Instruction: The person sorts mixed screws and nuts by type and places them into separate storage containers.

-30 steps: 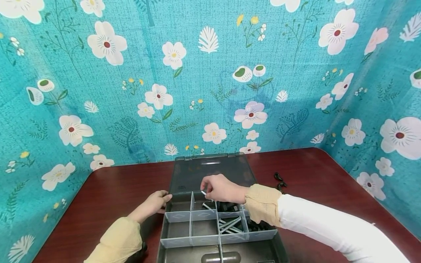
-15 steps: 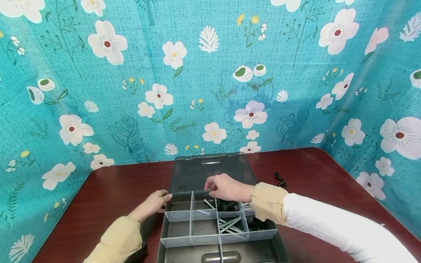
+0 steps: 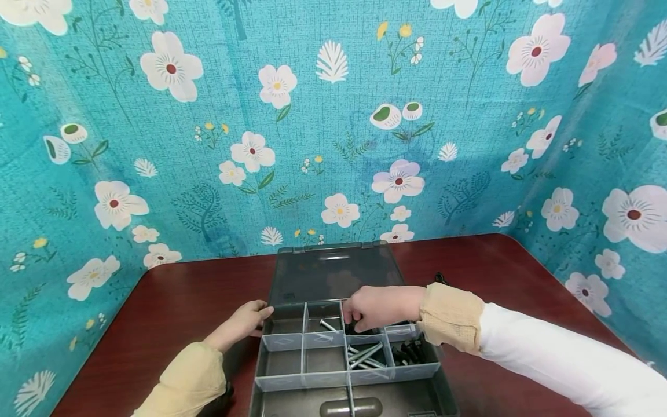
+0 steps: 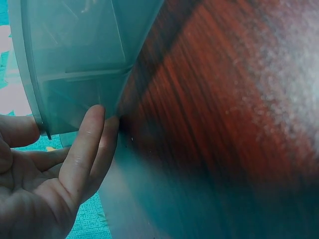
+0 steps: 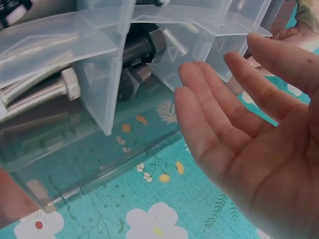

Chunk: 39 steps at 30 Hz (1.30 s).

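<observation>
A grey plastic organizer box (image 3: pixel 302 382) stands on the table with its lid laid back. My left hand (image 3: pixel 242 325) holds its back-left corner; in the left wrist view, the hand's thumb (image 4: pixel 20 132) is at the rim and its fingers lie along the outer wall. Over the compartment of black bolts (image 5: pixel 144 47) is my right hand (image 3: pixel 383 307), fingers bent down and partly hiding it. The right wrist view shows that hand's fingers (image 5: pixel 199 124) apart, nothing between them. One silver bolt (image 3: pixel 328 326) lies in the neighbouring compartment, while several long silver bolts (image 3: pixel 365 356) fill one nearer me.
More black pieces (image 3: pixel 409 352) sit in the right-hand compartment. The dark translucent lid (image 3: pixel 339 275) lies behind the box. A small black item (image 3: pixel 440 278) is on the red-brown table (image 3: pixel 208 284) past my right sleeve. A floral cloth (image 3: pixel 323 145) hangs at the back.
My right hand has let go of a silver bolt, which now lies in the back compartment. It has moved right, over the black bolts. The left hand stays on the corner.
</observation>
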Motion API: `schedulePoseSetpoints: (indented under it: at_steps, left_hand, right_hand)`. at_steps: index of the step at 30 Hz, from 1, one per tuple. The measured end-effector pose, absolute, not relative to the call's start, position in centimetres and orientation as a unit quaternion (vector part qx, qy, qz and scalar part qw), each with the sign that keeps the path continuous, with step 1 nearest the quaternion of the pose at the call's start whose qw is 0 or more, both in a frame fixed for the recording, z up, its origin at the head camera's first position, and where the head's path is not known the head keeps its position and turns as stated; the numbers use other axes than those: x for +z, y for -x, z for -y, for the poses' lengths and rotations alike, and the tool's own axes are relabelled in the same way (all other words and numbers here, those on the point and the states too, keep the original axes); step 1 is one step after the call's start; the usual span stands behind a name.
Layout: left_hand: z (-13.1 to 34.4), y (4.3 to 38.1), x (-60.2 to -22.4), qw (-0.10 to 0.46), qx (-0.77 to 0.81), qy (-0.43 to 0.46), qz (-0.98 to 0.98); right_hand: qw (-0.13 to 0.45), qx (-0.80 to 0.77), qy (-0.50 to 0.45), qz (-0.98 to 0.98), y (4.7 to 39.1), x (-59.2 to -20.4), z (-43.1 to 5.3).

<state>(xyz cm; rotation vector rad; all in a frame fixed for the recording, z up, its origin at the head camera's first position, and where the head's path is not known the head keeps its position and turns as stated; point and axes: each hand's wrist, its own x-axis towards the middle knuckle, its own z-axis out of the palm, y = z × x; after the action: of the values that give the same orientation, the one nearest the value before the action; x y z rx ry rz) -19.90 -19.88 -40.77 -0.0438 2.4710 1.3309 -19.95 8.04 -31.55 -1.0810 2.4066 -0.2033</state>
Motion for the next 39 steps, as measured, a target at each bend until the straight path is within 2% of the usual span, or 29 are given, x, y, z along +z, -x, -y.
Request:
schedulePoseSetpoints:
  at_steps: [13, 32, 39]
  left_hand:
    - [19.9, 19.9, -41.0, 0.159, 0.481, 0.019, -0.862]
    - [19.9, 19.7, -41.0, 0.158, 0.490, 0.018, -0.857]
    - [19.8, 19.8, -41.0, 0.153, 0.495, 0.016, -0.855]
  right_hand:
    - [0.271, -0.068, 0.345, -0.896, 19.5, -30.8, -11.8]
    - [0.274, -0.122, 0.311, -0.902, 19.0, -32.1, -19.0]
    - [0.254, -0.152, 0.301, -0.907, 19.2, -32.9, -21.2]
